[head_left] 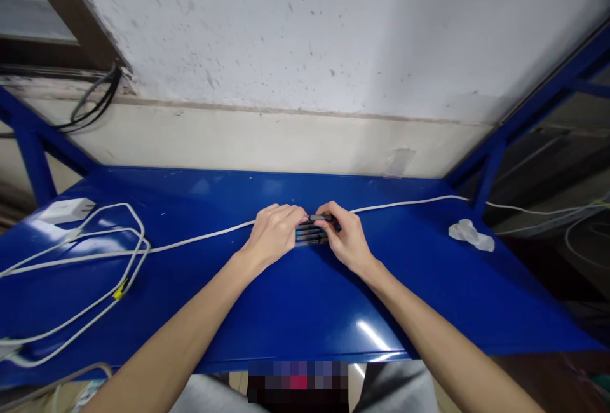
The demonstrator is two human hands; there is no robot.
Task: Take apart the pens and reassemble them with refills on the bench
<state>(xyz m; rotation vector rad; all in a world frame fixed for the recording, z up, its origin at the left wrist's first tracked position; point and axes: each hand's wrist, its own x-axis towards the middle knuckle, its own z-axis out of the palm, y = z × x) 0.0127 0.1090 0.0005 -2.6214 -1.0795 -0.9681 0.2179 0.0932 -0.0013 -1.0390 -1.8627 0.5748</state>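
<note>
Right hand [347, 235] pinching pen [321, 217] near right end. Left hand [274, 229] curled at left end; grip hidden, can't tell. Pen lies left-right between them, neither nearer. Parallel row [311, 237] just below, over counter [305, 311].

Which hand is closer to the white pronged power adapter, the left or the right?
Left. The left hand's grip is to the right of the white pronged power adapter; the right hand's grip is farther right still.

Workshop-like room, blue metal bench [295, 318], speckled wall [267, 32], trailing white cables [200, 237]
</note>
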